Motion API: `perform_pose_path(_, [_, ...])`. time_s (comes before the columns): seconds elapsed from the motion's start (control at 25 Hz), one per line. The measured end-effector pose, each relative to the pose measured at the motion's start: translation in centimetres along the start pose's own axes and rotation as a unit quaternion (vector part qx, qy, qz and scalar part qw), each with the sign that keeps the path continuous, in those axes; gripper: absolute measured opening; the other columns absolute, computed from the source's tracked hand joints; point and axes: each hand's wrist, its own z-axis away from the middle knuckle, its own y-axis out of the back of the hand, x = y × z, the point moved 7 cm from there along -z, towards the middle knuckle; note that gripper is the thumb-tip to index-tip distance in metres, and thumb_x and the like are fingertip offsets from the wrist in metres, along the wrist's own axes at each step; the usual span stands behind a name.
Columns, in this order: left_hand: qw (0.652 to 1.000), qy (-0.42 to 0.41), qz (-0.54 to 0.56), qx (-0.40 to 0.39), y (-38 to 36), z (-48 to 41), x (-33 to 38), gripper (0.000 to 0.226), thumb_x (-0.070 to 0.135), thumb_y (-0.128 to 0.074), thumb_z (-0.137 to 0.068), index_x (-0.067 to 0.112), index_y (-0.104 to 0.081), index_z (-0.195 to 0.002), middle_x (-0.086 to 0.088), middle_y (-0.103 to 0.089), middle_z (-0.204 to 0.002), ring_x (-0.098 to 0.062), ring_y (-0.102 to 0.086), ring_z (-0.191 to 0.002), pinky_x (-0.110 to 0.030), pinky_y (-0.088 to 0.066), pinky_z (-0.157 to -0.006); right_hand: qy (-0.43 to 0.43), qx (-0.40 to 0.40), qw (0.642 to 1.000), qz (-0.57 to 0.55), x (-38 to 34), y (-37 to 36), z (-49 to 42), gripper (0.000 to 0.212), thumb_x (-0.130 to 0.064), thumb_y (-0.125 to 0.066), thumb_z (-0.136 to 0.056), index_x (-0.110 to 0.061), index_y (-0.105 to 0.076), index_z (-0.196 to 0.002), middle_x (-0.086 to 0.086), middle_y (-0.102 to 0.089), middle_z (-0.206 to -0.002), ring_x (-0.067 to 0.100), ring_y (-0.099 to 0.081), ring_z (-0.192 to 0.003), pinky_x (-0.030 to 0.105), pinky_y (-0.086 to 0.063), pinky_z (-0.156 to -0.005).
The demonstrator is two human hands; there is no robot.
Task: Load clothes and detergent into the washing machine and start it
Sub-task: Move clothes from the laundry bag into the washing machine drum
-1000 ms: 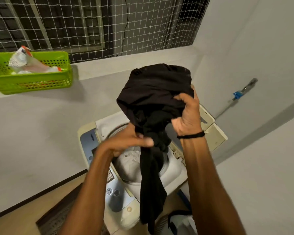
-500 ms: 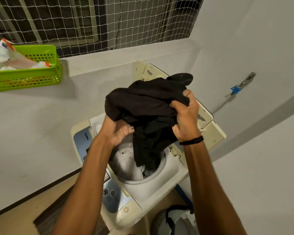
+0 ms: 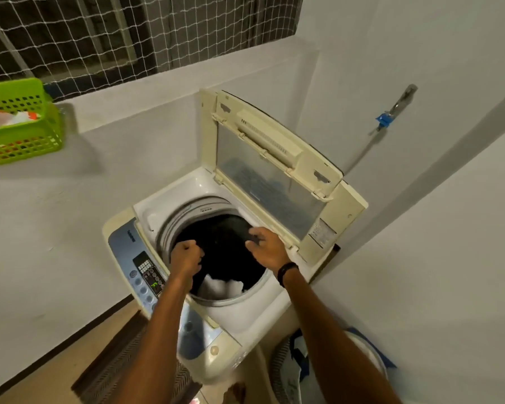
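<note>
Arms outstretched, left hand point(image 3: 185, 258) and right hand point(image 3: 266, 247) both clutch the black garment point(image 3: 225, 252) inside the washing machine point(image 3: 245, 316).

Both arms outstretched, left hand point(image 3: 186, 254) fisted, right hand point(image 3: 268, 248) curled, both around black garment point(image 3: 225, 246).

No text is legible. The brand word point(image 3: 132, 236) on the blue control panel point(image 3: 123, 246) is blurred. The panel's green display point(image 3: 155, 285) and the lid sticker point(image 3: 321, 233) are too small to read.
</note>
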Motion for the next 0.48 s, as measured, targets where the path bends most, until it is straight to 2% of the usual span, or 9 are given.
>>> perform_pose_path(0.04, [1.0,-0.023,-0.011,0.006,-0.9,0.5,-0.5,0.023,0.003,-0.046,-0.089,0.013,-0.058,-0.105,-0.01,-0.059,-0.081,-0.019,-0.051,-0.066,-0.033,-0.044,-0.062,-0.015,0.01,1.0,-0.017,2.0,0.4,0.5,0.024,-0.01,-0.063,-0.087,-0.001,-0.068,-0.109,0.015,-0.069,-0.116,0.03,-0.064,-0.109,0.045,-0.049,-0.1])
perform_pose_path(0.12, [0.998,-0.056,-0.039,-0.001,-3.7,2.2,-1.6,0.028,0.003,-0.055,-0.083,0.011,-0.063,-0.109,-0.008,-0.066,-0.079,-0.02,-0.058,-0.066,-0.035,-0.049,-0.065,-0.054,0.013,0.996,-0.067,5.4,1.7,2.6,0.015,-0.009,-0.059,-0.088,-0.011,-0.071,-0.096,0.012,-0.073,-0.101,0.03,-0.069,-0.096,0.042,-0.055,-0.091])
perform_pose_path(0.24, [0.989,-0.076,-0.107,-0.071,-9.6,5.5,-5.0,0.022,0.011,-0.064,-0.081,0.021,-0.069,-0.1,-0.004,-0.073,-0.083,-0.02,-0.067,-0.073,-0.036,-0.057,-0.072,-0.138,0.039,0.98,-0.135,13.1,2.8,6.6,0.023,-0.008,-0.058,-0.089,-0.027,-0.065,-0.08,0.009,-0.07,-0.091,0.027,-0.068,-0.081,0.034,-0.057,-0.074])
perform_pose_path(0.4, [0.95,-0.054,-0.245,-0.186,-17.7,10.1,-12.8,0.02,0.022,-0.064,-0.08,0.024,-0.069,-0.099,-0.001,-0.073,-0.093,-0.026,-0.068,-0.089,-0.041,-0.056,-0.085,-0.285,0.049,0.946,-0.145,27.8,2.7,14.2,0.021,-0.019,-0.06,-0.085,-0.038,-0.059,-0.077,0.004,-0.069,-0.095,0.024,-0.067,-0.09,0.036,-0.056,-0.087])
perform_pose_path(0.48, [0.924,-0.03,-0.314,-0.215,-21.0,11.5,-17.5,0.019,0.028,-0.061,-0.079,0.024,-0.068,-0.097,-0.004,-0.072,-0.097,-0.029,-0.068,-0.094,-0.045,-0.055,-0.091,-0.363,0.035,0.92,-0.146,35.8,1.6,18.5,0.02,-0.018,-0.058,-0.087,-0.031,-0.058,-0.072,0.001,-0.064,-0.081,0.019,-0.061,-0.077,0.033,-0.055,-0.079])
